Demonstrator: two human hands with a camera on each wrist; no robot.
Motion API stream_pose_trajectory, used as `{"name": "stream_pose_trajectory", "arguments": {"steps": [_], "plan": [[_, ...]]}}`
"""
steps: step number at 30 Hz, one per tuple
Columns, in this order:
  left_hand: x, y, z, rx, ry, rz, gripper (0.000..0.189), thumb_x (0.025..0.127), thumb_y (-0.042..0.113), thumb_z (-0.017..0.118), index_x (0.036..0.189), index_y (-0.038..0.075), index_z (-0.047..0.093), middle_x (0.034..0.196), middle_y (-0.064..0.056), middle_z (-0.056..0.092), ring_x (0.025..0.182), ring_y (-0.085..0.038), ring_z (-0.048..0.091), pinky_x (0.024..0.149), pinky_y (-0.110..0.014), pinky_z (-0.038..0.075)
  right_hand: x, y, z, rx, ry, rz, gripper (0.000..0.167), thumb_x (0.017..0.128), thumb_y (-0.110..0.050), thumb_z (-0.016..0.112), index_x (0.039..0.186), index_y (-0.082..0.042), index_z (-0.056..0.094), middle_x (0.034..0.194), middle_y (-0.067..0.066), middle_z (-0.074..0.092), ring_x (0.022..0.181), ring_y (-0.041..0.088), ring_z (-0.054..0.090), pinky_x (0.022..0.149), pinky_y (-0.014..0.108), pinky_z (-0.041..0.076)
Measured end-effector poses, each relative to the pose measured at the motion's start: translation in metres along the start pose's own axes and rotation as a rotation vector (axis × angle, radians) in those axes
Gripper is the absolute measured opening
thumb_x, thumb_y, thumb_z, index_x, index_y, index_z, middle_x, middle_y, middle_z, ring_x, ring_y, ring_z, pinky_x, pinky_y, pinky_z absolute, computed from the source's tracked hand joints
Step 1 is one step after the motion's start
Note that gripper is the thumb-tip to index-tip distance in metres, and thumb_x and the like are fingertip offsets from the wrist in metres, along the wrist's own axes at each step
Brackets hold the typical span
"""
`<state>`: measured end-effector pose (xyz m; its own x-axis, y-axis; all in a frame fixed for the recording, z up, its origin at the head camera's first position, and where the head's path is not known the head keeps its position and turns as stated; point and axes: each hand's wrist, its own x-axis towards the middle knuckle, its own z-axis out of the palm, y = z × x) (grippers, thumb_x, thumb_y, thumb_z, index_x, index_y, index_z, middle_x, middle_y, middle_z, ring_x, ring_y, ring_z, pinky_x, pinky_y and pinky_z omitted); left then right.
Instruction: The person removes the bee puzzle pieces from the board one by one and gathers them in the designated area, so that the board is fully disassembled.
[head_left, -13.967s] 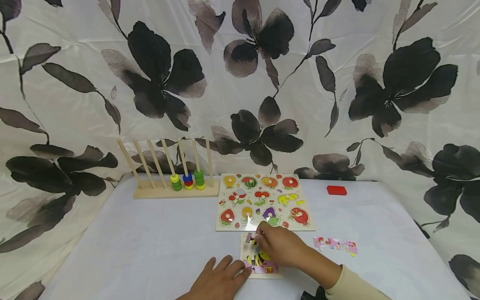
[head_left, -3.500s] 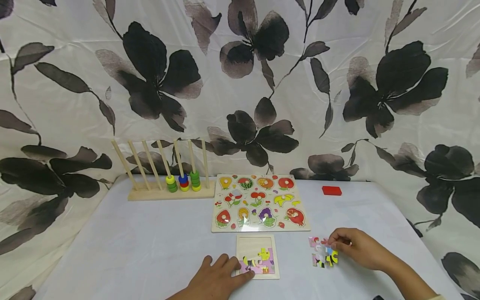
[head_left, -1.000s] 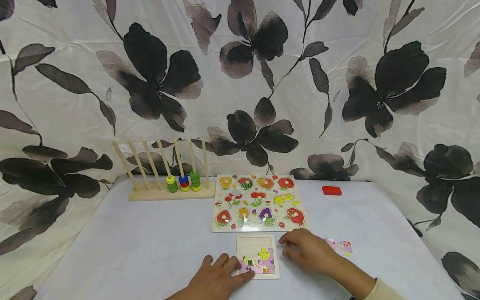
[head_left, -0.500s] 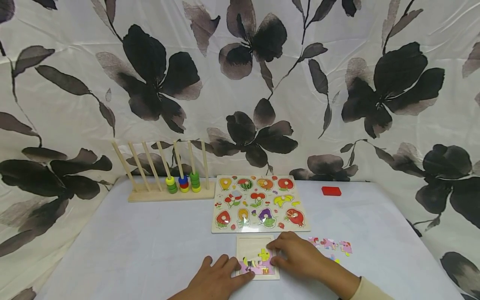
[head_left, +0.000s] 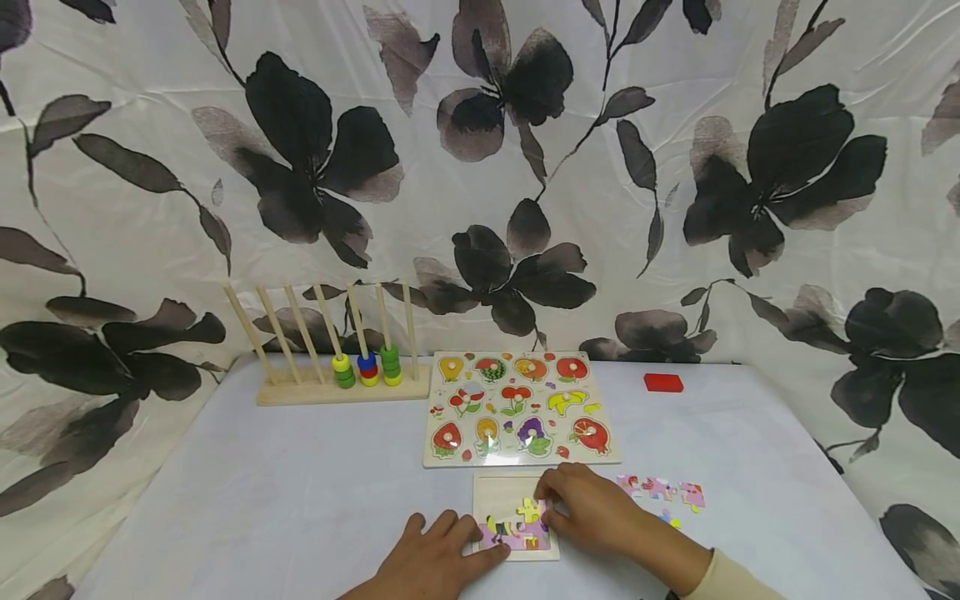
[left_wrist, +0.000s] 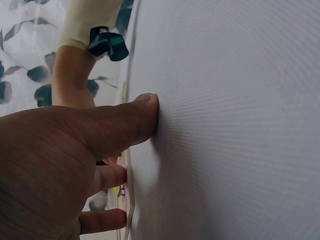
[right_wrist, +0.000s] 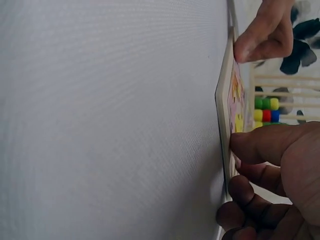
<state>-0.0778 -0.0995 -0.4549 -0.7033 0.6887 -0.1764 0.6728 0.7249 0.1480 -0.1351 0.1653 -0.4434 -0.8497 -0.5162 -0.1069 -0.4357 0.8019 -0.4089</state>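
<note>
A small wooden puzzle tray (head_left: 507, 490) lies on the white table, its lower half filled with pink, yellow and black pieces. My left hand (head_left: 438, 554) rests at the tray's lower left, fingers spread, fingertips on its edge. In the left wrist view the thumb (left_wrist: 125, 120) reaches over the cloth. At the tray's right side my right hand (head_left: 592, 508) pinches a puzzle piece (right_wrist: 238, 163) between thumb and forefinger; the fingers hide most of it. Several loose pink puzzle pieces (head_left: 660, 487) lie right of the tray, with a blue and yellow one partly behind the right hand.
Behind the tray lies a fruit peg puzzle board (head_left: 495, 457). A wooden rack (head_left: 281, 392) with upright rods and coloured rings stands at the back left. A red block (head_left: 663, 382) sits at the back right, before a floral cloth.
Since 3.5 seconds ago my right hand has moved left from the loose pieces to the tray's right edge. Over the last half second its fingers shift slightly there. The left hand stays put.
</note>
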Motion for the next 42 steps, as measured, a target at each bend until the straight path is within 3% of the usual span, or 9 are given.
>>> {"name": "stream_pose_trajectory", "arguments": {"steps": [8,19,24,31,35,42], "plan": [[0.0003,-0.0003,0.0007,-0.001,-0.003,0.003,0.079,0.078,0.087,0.055,0.148,0.052,0.048,0.119,0.009,0.054,0.099,-0.014,0.046,0.076,-0.049,0.047,0.0018,-0.0027,0.0016,0.068,-0.012,0.046,0.020,0.088,-0.022,0.081,0.097,-0.024,0.064,0.085,-0.016,0.054,0.081,0.007,0.050,0.075,0.031,0.051],[-0.0002,-0.0005,-0.0002,-0.010,0.007,0.005,0.080,0.077,0.089,0.053,0.148,0.052,0.048,0.120,0.008,0.054,0.098,-0.015,0.046,0.075,-0.050,0.048,-0.0021,-0.0048,0.0030,0.088,0.030,0.000,0.025,0.086,-0.017,0.081,0.085,-0.025,0.057,0.076,-0.015,0.052,0.071,0.005,0.049,0.062,0.025,0.045],[0.0001,-0.0012,-0.0016,-0.019,-0.003,-0.008,0.081,0.075,0.089,0.056,0.147,0.054,0.048,0.120,0.008,0.055,0.097,-0.015,0.046,0.077,-0.053,0.049,-0.0032,-0.0059,0.0038,0.087,0.022,-0.002,0.025,0.087,-0.017,0.081,0.085,-0.024,0.056,0.073,-0.014,0.051,0.068,0.005,0.048,0.060,0.025,0.044],[0.0001,-0.0006,-0.0008,-0.017,0.014,0.011,0.082,0.077,0.091,0.047,0.148,0.050,0.049,0.120,0.007,0.055,0.098,-0.014,0.047,0.075,-0.050,0.048,-0.0040,-0.0057,0.0056,0.100,0.041,-0.006,0.028,0.089,-0.016,0.080,0.094,-0.021,0.052,0.073,-0.012,0.051,0.065,0.004,0.048,0.056,0.024,0.042],[0.0003,-0.0001,-0.0007,-0.020,0.028,0.020,0.081,0.079,0.091,0.046,0.148,0.049,0.050,0.121,0.007,0.055,0.099,-0.014,0.047,0.074,-0.048,0.047,-0.0039,-0.0032,0.0066,0.088,0.047,-0.032,0.028,0.091,-0.016,0.078,0.091,-0.023,0.051,0.073,-0.013,0.049,0.067,0.004,0.048,0.058,0.023,0.042],[0.0002,-0.0003,-0.0007,-0.025,0.022,0.017,0.079,0.080,0.090,0.048,0.148,0.049,0.050,0.121,0.007,0.054,0.099,-0.013,0.046,0.075,-0.047,0.046,-0.0050,-0.0001,0.0069,0.109,0.043,-0.086,0.019,0.092,-0.014,0.078,0.087,-0.025,0.063,0.076,-0.018,0.052,0.073,0.004,0.050,0.065,0.025,0.045]]}}
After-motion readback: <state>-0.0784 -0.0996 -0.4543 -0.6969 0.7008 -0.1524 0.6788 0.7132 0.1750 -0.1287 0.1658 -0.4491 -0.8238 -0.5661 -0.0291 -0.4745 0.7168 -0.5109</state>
